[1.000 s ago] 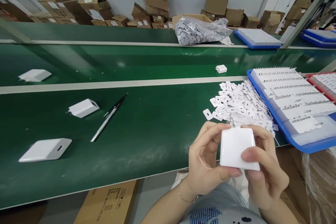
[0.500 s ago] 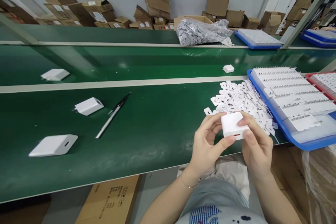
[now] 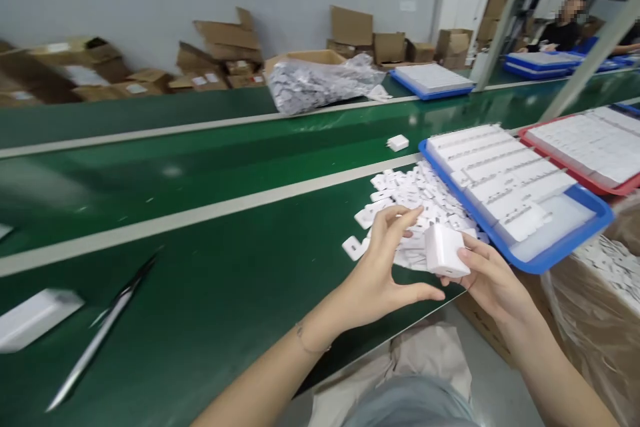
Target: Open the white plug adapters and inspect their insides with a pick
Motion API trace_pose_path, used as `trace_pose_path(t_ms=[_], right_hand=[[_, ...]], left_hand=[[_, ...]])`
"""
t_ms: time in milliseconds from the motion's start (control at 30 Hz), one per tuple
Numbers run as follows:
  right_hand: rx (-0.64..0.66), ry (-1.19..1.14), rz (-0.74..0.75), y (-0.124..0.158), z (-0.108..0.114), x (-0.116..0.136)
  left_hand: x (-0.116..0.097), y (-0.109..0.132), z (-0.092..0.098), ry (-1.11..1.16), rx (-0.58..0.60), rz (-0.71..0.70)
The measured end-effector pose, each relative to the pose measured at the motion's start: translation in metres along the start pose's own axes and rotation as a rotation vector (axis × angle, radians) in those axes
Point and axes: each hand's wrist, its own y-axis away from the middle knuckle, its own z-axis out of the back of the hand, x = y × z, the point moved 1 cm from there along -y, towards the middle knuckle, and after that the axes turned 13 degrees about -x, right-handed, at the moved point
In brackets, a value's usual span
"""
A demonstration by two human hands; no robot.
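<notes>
My right hand (image 3: 487,277) grips a white square charger (image 3: 445,250) from the right, just above the near edge of the green table (image 3: 240,280). My left hand (image 3: 383,267) is beside the charger with its fingers spread, fingertips reaching over a heap of small white flat parts (image 3: 410,200); the thumb lies under the charger. I cannot tell whether the left fingers pinch a part.
A blue tray (image 3: 545,260) of white parts lies right of the heap, a red tray (image 3: 580,173) beyond it. A pen (image 3: 100,333) and another charger (image 3: 35,317) lie at the left. One small charger (image 3: 398,143) sits on the belt. Bagged parts (image 3: 315,83) and boxes stand behind.
The view has swung right. My left hand has let go of the charger and opened toward the heap of parts. My right hand still holds the charger, now lower and tilted.
</notes>
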Motion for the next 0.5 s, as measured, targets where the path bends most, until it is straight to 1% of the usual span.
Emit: trace_pose_path(t_ms=[67,100,133,200,233,267,300,367,433,500], right_hand=[[-0.215,-0.010,0.130,-0.005,0.041,0.012],[-0.343,-0.016,0.217,-0.008,0.066,0.018],[-0.493,-0.003,0.311,-0.011,0.091,0.023],[-0.810,0.111,0.477,-0.019,0.141,0.029],[-0.932,0.192,0.519,-0.025,0.162,0.029],[-1.014,0.270,0.531,-0.031,0.179,0.026],[-1.049,0.330,0.518,-0.039,0.192,0.023],[-1.026,0.381,0.469,-0.053,0.205,0.012],[-0.979,0.424,0.428,-0.063,0.206,0.001],[-0.930,0.479,0.388,-0.067,0.201,-0.008]], left_hand=[[0.004,-0.032,0.001,-0.067,0.075,-0.050],[0.009,-0.052,0.004,-0.122,0.092,-0.084],[0.018,-0.075,0.007,-0.198,0.085,-0.118],[0.043,-0.126,0.017,-0.415,0.025,-0.145],[0.060,-0.154,0.022,-0.546,-0.025,-0.123],[0.078,-0.180,0.025,-0.685,-0.053,-0.056],[0.096,-0.205,0.027,-0.802,-0.026,0.045],[0.132,-0.246,0.024,-0.857,0.004,0.125],[0.162,-0.276,0.013,-0.855,0.036,0.170],[0.186,-0.296,-0.003,-0.826,0.068,0.197]])
